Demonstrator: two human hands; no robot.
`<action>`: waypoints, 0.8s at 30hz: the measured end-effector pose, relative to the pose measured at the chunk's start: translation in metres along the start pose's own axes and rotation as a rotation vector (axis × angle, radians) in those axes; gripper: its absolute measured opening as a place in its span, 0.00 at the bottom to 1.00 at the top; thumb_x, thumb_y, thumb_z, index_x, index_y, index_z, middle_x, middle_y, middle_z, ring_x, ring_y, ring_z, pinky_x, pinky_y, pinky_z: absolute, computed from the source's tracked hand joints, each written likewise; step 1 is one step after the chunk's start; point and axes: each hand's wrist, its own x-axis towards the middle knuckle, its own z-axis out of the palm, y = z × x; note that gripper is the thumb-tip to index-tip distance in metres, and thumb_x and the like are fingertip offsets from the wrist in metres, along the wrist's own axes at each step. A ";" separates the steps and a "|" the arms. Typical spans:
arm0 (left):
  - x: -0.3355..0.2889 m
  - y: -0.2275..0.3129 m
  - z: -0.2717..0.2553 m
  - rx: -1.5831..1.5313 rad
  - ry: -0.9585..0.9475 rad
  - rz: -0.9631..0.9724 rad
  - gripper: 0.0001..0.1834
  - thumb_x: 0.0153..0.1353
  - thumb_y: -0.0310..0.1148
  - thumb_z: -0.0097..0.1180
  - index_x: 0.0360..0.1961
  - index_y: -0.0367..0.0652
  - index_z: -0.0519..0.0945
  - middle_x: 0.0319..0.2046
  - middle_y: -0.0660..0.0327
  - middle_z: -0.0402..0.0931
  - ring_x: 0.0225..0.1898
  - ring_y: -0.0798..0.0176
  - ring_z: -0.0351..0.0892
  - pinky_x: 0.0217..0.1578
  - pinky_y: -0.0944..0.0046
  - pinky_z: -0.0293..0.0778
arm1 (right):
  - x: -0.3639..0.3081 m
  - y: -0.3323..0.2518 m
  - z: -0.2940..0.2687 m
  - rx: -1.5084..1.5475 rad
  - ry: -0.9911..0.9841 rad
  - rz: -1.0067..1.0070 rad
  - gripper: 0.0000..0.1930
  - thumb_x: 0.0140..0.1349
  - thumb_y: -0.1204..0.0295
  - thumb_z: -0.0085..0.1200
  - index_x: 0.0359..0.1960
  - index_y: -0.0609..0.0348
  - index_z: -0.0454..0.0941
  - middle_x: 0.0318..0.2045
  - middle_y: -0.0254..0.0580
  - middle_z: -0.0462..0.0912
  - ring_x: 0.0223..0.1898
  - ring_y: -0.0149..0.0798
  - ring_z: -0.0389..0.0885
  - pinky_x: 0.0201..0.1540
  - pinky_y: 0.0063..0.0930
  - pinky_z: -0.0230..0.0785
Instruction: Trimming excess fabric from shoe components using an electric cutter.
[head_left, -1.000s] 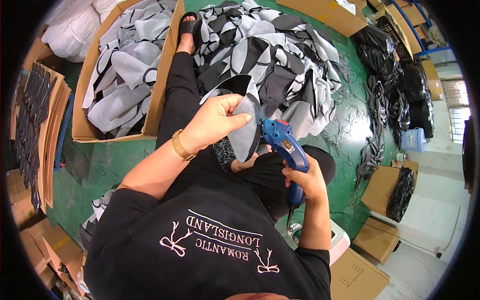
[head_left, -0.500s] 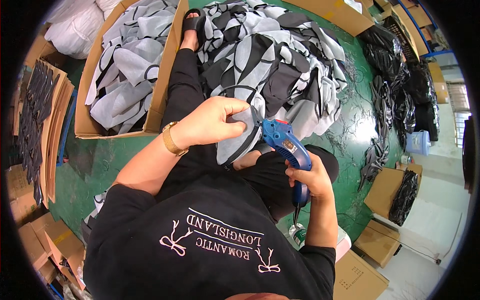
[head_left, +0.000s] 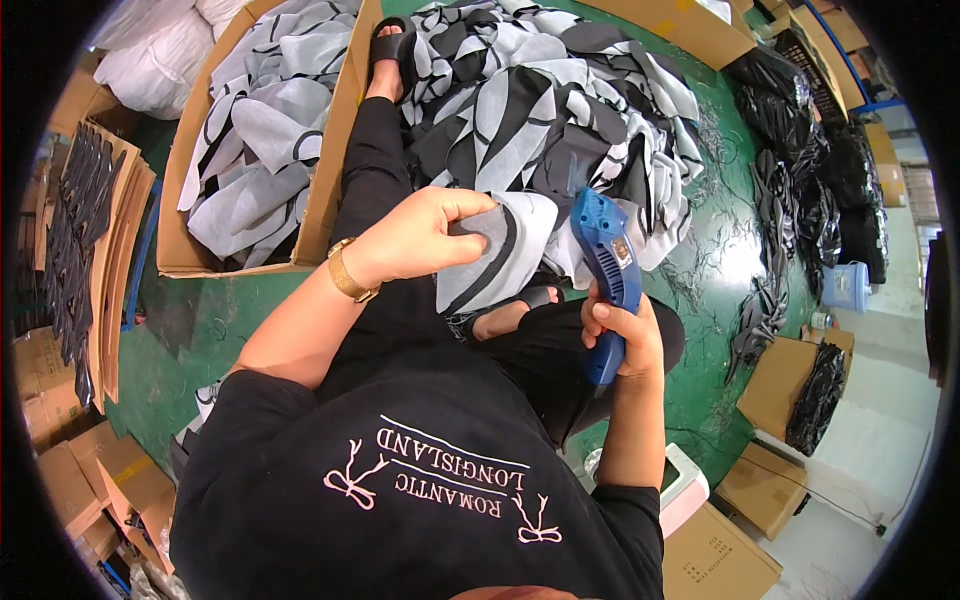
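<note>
My left hand (head_left: 420, 236) pinches a grey fabric piece (head_left: 518, 228) with a black trim strip between thumb and fingers; the piece hangs toward my bent leg. In my right hand (head_left: 632, 335) is a pair of blue electric scissors (head_left: 606, 245), gripped round the handle with the head pointing away from me. The scissors are to the right of the piece, apart from it. Beyond both hands a large fabric pile (head_left: 520, 110) of grey and black pieces lies on the floor.
At the left stands an open cardboard box (head_left: 337, 150) of similar pieces, beside my stretched leg. Black thread scraps (head_left: 712, 180) litter the green floor. Black plastic bags (head_left: 775, 95) line the right side. A power cord leaves the scissors' handle. Stacked cardboard sheets (head_left: 115, 250) stand far left.
The scissors have moved right and away from the fabric edge, head now tilted more upright. The piece in my left hand has opened out to the right, showing more pale grey.
</note>
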 end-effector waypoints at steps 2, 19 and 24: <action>-0.002 -0.009 -0.005 -0.074 0.083 -0.020 0.17 0.51 0.25 0.53 0.44 0.32 0.77 0.33 0.68 0.75 0.33 0.77 0.69 0.34 0.74 0.68 | 0.001 0.000 -0.001 0.036 0.016 -0.037 0.16 0.47 0.73 0.61 0.36 0.67 0.72 0.21 0.38 0.72 0.20 0.30 0.72 0.22 0.25 0.69; -0.099 -0.102 -0.189 -0.264 1.393 0.100 0.19 0.59 0.26 0.55 0.53 0.41 0.71 0.45 0.60 0.75 0.47 0.64 0.74 0.50 0.56 0.69 | 0.040 -0.009 -0.049 0.225 0.130 -0.153 0.21 0.47 0.70 0.62 0.41 0.67 0.69 0.22 0.38 0.70 0.23 0.31 0.70 0.23 0.24 0.67; 0.053 -0.104 -0.095 -0.289 0.702 -0.192 0.18 0.62 0.33 0.55 0.52 0.40 0.73 0.49 0.57 0.76 0.50 0.64 0.74 0.48 0.63 0.72 | 0.048 -0.009 -0.054 0.227 0.154 -0.109 0.21 0.48 0.69 0.62 0.42 0.65 0.69 0.22 0.33 0.66 0.24 0.30 0.66 0.22 0.22 0.64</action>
